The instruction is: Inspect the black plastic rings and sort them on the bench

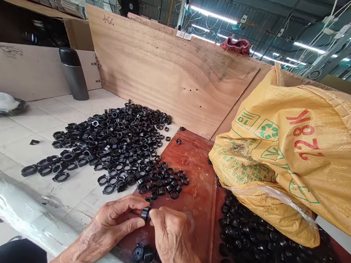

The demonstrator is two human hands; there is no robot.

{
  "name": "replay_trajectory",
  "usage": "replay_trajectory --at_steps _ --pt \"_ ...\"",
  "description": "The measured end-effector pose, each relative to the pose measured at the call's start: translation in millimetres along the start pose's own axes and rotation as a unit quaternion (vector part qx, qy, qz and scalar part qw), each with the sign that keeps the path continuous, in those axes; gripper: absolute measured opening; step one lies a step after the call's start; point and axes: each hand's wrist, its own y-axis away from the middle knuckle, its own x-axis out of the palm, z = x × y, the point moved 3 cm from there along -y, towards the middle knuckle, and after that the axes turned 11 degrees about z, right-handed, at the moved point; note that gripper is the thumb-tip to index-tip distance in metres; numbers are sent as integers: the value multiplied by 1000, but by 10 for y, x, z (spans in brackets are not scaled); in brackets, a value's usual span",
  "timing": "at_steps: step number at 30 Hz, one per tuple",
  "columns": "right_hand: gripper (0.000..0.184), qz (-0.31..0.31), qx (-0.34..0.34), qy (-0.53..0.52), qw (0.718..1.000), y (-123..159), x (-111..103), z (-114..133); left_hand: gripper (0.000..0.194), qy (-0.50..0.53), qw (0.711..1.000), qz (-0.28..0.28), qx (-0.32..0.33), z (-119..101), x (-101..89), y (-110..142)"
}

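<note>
Between my two hands, over the near edge of the red-brown board, is a small black plastic ring part (145, 213). My left hand (117, 218) pinches it between thumb and fingers. My right hand (170, 231) is closed against its right side, fingers curled; whether a second piece sits inside them is hidden. Just beyond my hands spreads a heap of black plastic rings (117, 135), reaching from the white surface onto the board. Several black round caps (138, 253) lie below my hands, partly covered by my right wrist.
A yellow woven sack (294, 147) slumps at the right above a pile of black parts (257, 248). Plywood panels (165, 71) wall the back. A dark flask (73, 74) and a wrapped white bundle (1, 102) stand left. Clear plastic wrap (15, 203) covers the front edge.
</note>
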Motion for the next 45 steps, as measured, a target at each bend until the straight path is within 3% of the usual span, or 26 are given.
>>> replay_trajectory --at_steps 4,7,12,16,20,23,30,32,35,37,40,42,45 --pt "30 31 -18 -27 999 2 -38 103 24 49 998 -16 -30 6 12 9" --pt "42 33 -28 -17 999 9 -76 161 24 61 997 -18 -36 6 8 16" --pt "39 50 21 -76 996 -11 -108 173 23 65 997 -6 -33 41 -4 11" --pt "16 45 22 -87 995 -29 -131 163 23 74 997 -11 -34 83 -3 10" --pt "21 54 35 -88 994 -36 -122 115 24 76 996 -7 -34 87 7 8" --pt "6 42 38 -121 991 -35 -101 84 22 72 997 2 -19 86 10 8" --pt "10 90 111 -220 965 25 31 18 20 -162 986 10 40 94 29 68" --pt "5 115 108 -165 974 18 -7 -25 23 -194 978 53 53 41 81 117" --pt "4 110 49 -20 993 -36 -111 -117 21 -224 968 101 57 -59 140 213" --pt "16 90 -12 33 995 -77 -141 -160 12 -236 967 80 46 -100 123 249" --pt "50 104 -79 66 989 -108 -79 -166 22 -254 967 -3 -13 -75 32 188" --pt "48 118 -84 91 985 -106 -16 -156 10 -275 959 -60 -44 -35 -26 83" --pt "29 121 -77 99 985 -86 25 -161 19 -311 945 -94 -28 -20 -31 -78"
